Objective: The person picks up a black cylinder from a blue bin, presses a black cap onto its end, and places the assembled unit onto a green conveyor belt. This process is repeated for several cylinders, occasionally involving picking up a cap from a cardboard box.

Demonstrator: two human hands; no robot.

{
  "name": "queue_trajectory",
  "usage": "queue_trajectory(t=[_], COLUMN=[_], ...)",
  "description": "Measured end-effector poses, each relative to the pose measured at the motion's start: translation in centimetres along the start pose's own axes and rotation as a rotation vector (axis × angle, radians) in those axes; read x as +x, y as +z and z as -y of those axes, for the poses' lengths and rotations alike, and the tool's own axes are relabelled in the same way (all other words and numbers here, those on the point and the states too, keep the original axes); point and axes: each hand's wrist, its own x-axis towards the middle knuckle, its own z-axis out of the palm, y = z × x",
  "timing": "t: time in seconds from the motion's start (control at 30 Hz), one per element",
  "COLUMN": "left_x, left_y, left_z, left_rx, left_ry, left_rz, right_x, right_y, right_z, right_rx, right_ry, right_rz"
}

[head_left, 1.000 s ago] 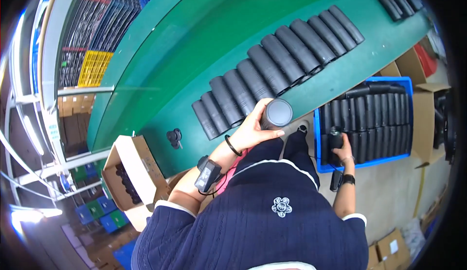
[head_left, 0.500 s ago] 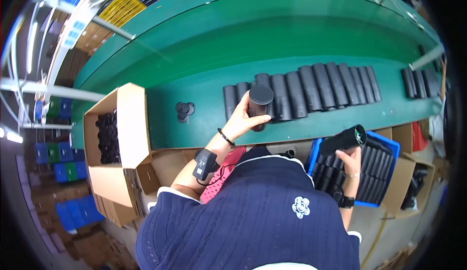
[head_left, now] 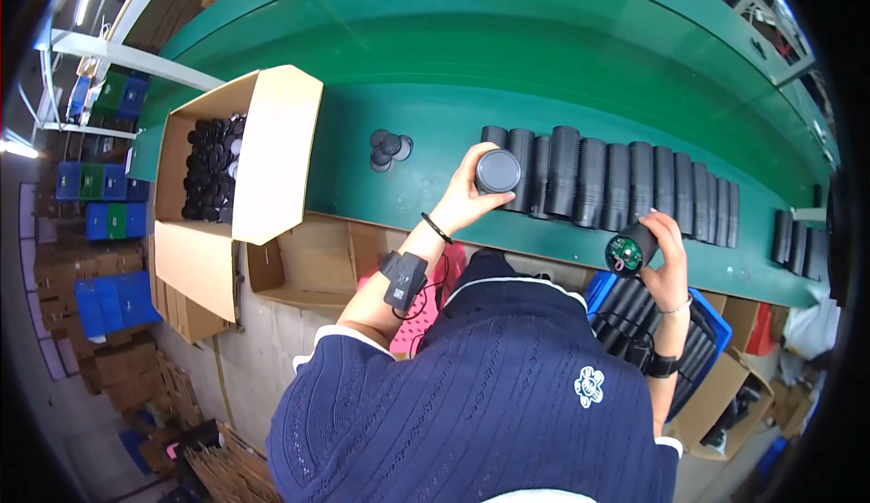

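My left hand (head_left: pixel 471 197) is closed around a black cylinder (head_left: pixel 497 173), whose flat round capped end faces up at me. My right hand (head_left: pixel 669 263) grips a second black cylinder (head_left: pixel 645 237) near the workbench's front edge. That one's open end shows a green circuit board (head_left: pixel 624 254) inside. Just beyond both hands, several black ribbed cylinders (head_left: pixel 592 181) lie side by side in a row. To the left of my left hand sits a small pile of black round caps (head_left: pixel 390 149).
At the left stands an open cardboard box (head_left: pixel 281 154) full of black caps. A blue crate (head_left: pixel 718 326) of black cylinders is below my right forearm. More cylinders (head_left: pixel 797 245) lie at the far right of the green workbench (head_left: pixel 362 204). An open carton (head_left: pixel 725 412) stands beside the crate.
My right hand has raised its cylinder from over the crate to the workbench edge, turning the open end toward me. The left cylinder's cap now faces me more directly. The whole view has shifted.
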Motion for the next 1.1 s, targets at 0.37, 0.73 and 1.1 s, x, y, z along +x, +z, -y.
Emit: queue_trajectory(t=[0.37, 0.73, 1.1], left_x=[-0.6, -2.1, -1.7], left_y=[-3.0, -6.4, -7.2], left_z=[1.9, 4.7, 5.5], left_rx=[0.016, -0.152, -0.296], left_ry=[-0.13, -0.238, -0.213], left_rz=[-0.186, -0.249, -0.106], right_x=[9.1, 14.5, 15.1], right_y=[7.3, 17.3, 17.5], right_z=[3.7, 2.0, 1.2], right_rx=[-0.42, -0.587, -0.678], right_ry=[-0.45, -0.765, -0.734], right_rz=[0.258, 0.415, 0.455])
